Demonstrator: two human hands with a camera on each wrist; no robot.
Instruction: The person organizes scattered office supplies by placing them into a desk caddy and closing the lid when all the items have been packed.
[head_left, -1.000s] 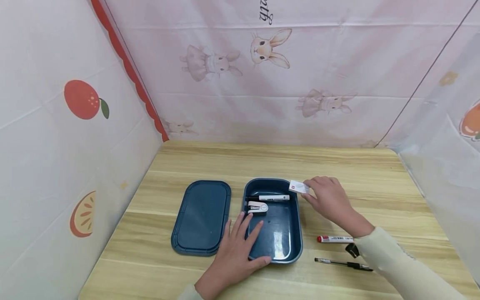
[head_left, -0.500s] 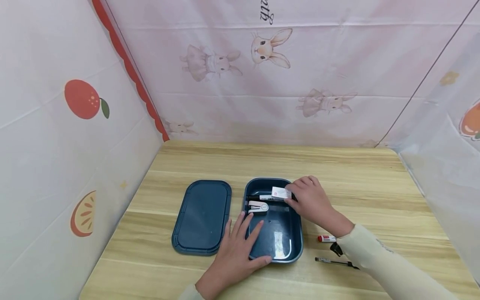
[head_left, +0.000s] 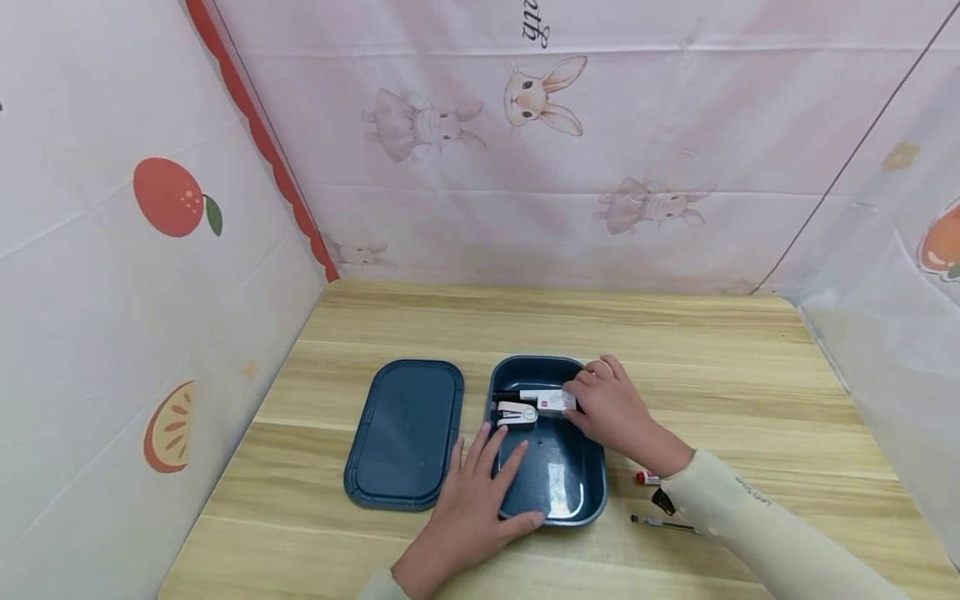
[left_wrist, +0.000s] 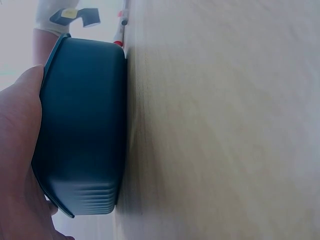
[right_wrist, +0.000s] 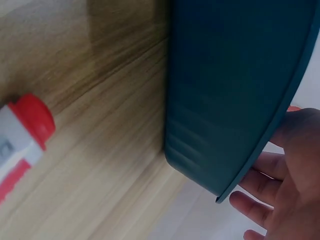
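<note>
Within the dark blue container (head_left: 602, 475), my right hand (head_left: 611, 410) pinches a small white box (head_left: 551, 402) with a red mark, low beside a mini stapler (head_left: 516, 414). The white box overlaps a black-capped white marker (head_left: 510, 396) lying along the far end. My left hand (head_left: 471, 518) rests on the container's near left rim, fingers spread and thumb over the front edge. In the left wrist view the left hand (left_wrist: 20, 140) lies along the rim. The right wrist view shows the right hand (right_wrist: 290, 175) over the rim, with the white box hidden.
A flat blue lid (head_left: 405, 433) lies left of the container. To its right are a red-capped marker (head_left: 646, 477), a black binder clip (head_left: 663, 502) and a black pen (head_left: 660, 522), partly covered by the right sleeve (head_left: 735, 508). Printed cloth walls surround the wooden table (head_left: 255, 508).
My right hand has carried the white box from above the container's far right corner leftward and down into it, beside the stapler. My left hand has stayed in place.
</note>
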